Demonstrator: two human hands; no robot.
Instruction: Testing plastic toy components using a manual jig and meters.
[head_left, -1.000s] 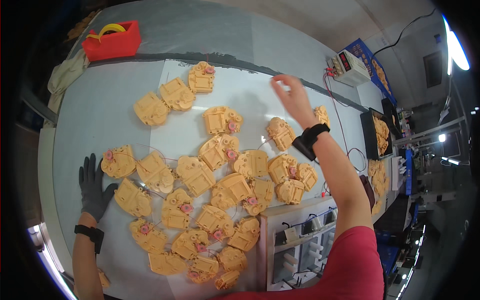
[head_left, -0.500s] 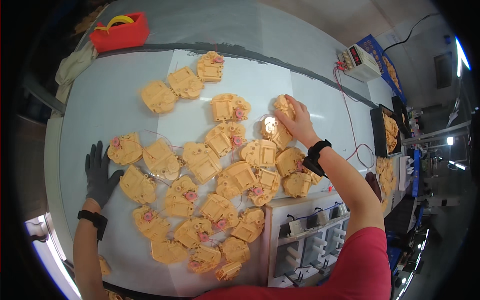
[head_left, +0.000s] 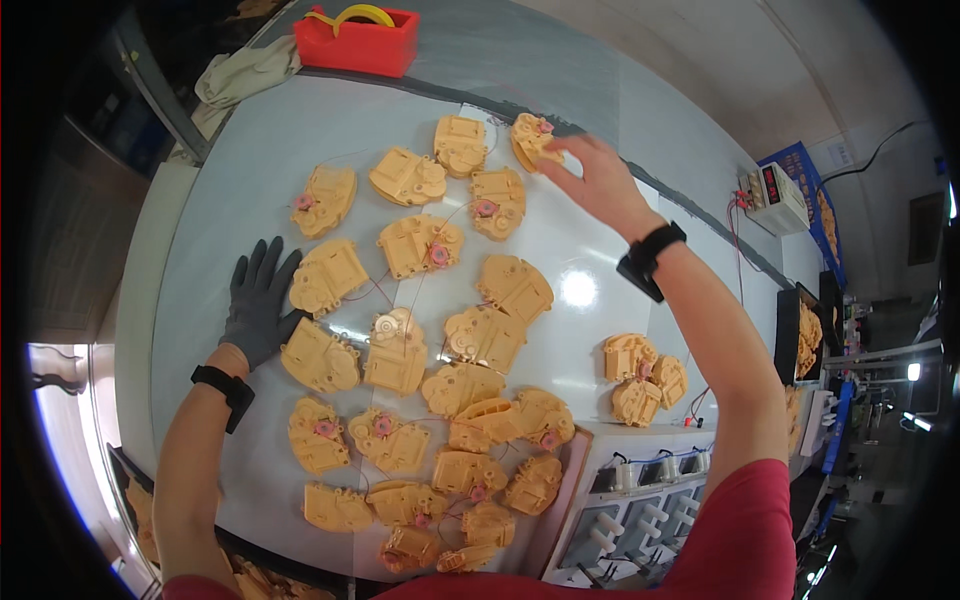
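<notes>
Many pale-orange plastic housings, some with a pink round part and thin wires, lie spread over the table. At the far side, my right hand is bare and has its fingertips and thumb closed on one plastic housing. To the left, my left hand, in a dark grey glove, lies flat with its fingers stretched out. Its fingers and thumb are beside a housing, and another housing sits just nearer. Both wrists carry black bands.
A red tape dispenser and a pale cloth are at the far left. A power supply with red leads stands at the right, near a blue crate. At the near right is a white fixture with pegs.
My right hand has gone from the right-hand housings to one at the far side. Housings in the middle have shifted, leaving a small group apart at right. The view has also shifted.
</notes>
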